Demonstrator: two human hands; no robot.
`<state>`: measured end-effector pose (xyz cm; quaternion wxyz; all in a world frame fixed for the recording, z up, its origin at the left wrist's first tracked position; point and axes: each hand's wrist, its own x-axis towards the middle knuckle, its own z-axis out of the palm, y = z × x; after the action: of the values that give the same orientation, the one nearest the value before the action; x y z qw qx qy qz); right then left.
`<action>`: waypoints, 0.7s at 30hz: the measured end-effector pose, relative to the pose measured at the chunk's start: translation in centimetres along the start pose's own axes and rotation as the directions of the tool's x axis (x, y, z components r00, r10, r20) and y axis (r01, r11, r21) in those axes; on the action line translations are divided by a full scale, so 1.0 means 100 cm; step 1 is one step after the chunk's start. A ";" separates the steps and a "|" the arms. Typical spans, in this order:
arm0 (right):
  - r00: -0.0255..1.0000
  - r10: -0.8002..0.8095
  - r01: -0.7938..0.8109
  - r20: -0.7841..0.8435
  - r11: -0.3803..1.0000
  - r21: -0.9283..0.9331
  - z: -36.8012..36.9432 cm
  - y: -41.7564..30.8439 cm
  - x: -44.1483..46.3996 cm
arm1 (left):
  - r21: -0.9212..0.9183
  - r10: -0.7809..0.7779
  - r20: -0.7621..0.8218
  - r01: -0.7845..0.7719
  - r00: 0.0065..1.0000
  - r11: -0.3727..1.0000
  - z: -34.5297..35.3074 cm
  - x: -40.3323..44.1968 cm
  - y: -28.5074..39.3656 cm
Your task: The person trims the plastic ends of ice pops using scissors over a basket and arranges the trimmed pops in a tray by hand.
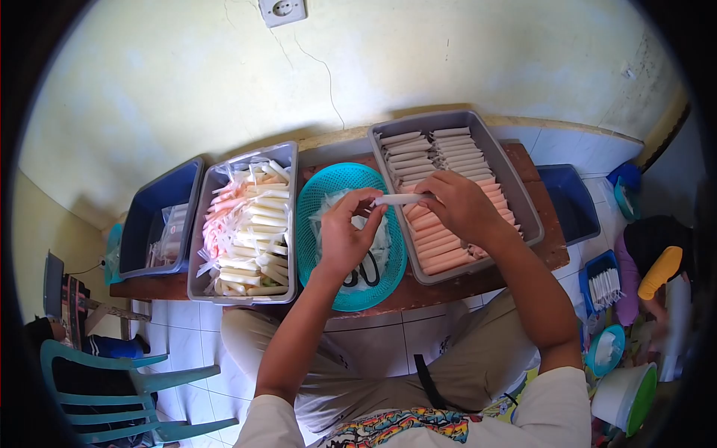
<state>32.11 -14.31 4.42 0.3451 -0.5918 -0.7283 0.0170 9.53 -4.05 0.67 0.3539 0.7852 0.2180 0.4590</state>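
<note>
A slim whitish ice pop (401,199) in a plastic sleeve is held level between my two hands, above the turquoise basket (305,250) and the grey bin beside it. My left hand (348,230) pinches its left end with thumb and fingers. The fingers of my right hand (461,207) are closed on the other end. Inside the basket lie clear plastic bags (328,203) and black-handled scissors (367,270). Under my right hand, the right grey bin (467,119) holds neat rows of pale ice pops (407,157) and pink ice pops (441,246).
Left of the basket, another grey bin (293,187) holds loose yellow and pink tubes. A dark blue bin (194,179) is at the table's left end. A green chair (104,399) stands lower left. Another person (657,261) works at right near a white bucket (620,399).
</note>
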 end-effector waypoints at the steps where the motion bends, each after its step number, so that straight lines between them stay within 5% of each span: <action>1: 1.000 0.025 -0.025 0.012 0.999 -0.022 -0.004 0.007 0.000 | 0.034 0.005 -0.004 -0.004 1.000 0.999 0.008 0.005 0.002; 13: 0.992 0.055 -0.079 -0.110 0.971 -0.225 -0.036 0.115 0.006 | 0.155 0.053 0.016 -0.055 0.998 0.986 0.110 0.088 -0.034; 21: 0.987 0.078 -0.129 -0.141 0.910 -0.395 -0.020 0.167 0.010 | 0.241 -0.118 0.113 0.088 0.987 0.966 0.157 0.124 -0.080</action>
<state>47.29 -9.17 -0.79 0.2582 -0.6879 -0.6614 -0.1510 29.18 3.86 -3.49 0.2948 0.8367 0.2887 0.3601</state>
